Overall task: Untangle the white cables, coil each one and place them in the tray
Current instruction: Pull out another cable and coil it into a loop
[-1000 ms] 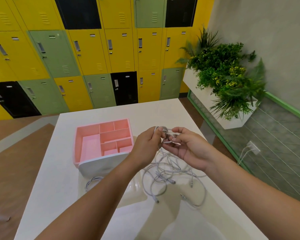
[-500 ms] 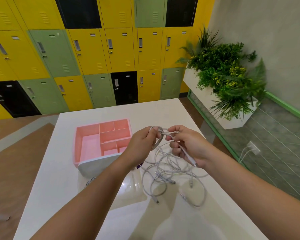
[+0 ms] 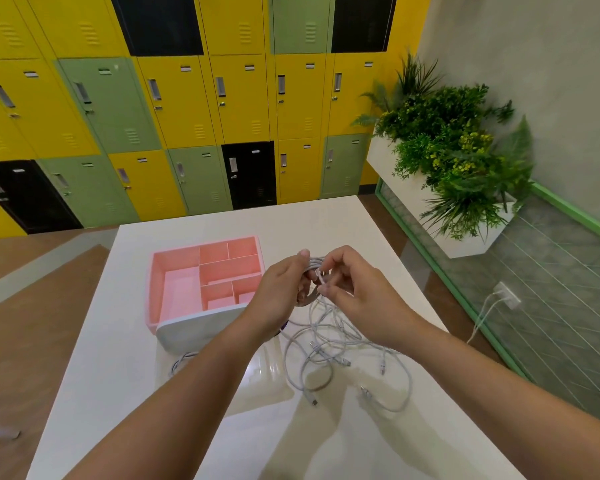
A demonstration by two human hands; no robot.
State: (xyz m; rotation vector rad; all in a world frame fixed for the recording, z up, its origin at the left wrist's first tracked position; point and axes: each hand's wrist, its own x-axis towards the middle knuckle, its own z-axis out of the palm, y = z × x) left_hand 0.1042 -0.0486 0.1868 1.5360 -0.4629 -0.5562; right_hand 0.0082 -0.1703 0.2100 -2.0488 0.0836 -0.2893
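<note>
Pink tray [image 3: 174,292] beside tangled white cables [image 3: 317,348]

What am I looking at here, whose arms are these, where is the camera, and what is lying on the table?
There is no machine here. These are a person's two bare arms, filmed by a camera worn on the head that looks forward and down. The left hand grips a small coil of white cable, and the right hand pinches a cable end beside it. Below the hands, on the white table, lies a loose tangle of white cables. To its left stands a pink tray divided into compartments. Coloured lockers and a planter stand behind.
</note>
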